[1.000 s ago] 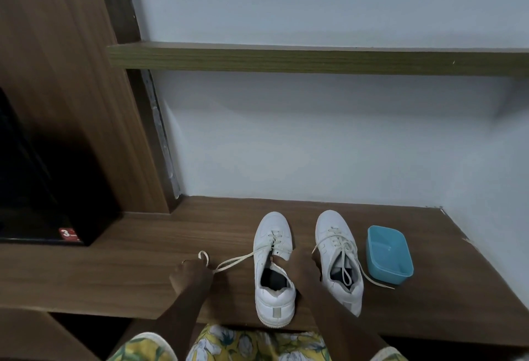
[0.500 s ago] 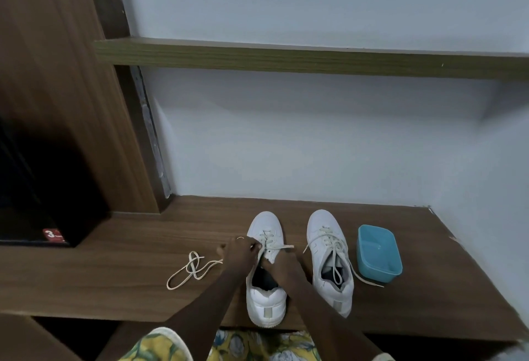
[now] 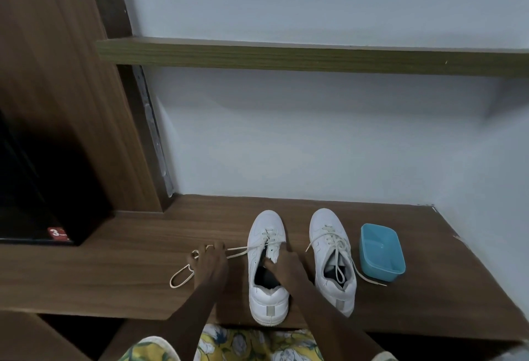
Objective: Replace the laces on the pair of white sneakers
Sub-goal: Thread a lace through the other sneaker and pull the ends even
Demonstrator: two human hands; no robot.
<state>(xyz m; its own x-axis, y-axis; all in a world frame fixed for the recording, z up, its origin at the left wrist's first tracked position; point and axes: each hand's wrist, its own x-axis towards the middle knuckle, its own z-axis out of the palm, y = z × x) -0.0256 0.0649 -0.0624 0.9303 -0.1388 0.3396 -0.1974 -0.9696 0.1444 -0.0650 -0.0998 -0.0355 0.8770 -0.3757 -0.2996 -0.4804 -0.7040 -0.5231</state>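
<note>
Sneakers: the left sneaker (image 3: 266, 300) and right sneaker (image 3: 337, 293) stood side by side on the wooden ledge (image 3: 128, 275); toes faced the wall
Lace: the lace (image 3: 239, 253) stretched from the left sneaker's eyelets to the left hand; a loose loop lay on the ledge beyond it
Left hand: the left hand (image 3: 210, 264) was curled round the lace
Right hand: the right hand (image 3: 283, 264) gripped the left sneaker at its tongue; it hid part of the opening
Nearby: a blue tub (image 3: 382, 252) sat just beside the right sneaker; a black box (image 3: 43, 189) stood far left
</note>
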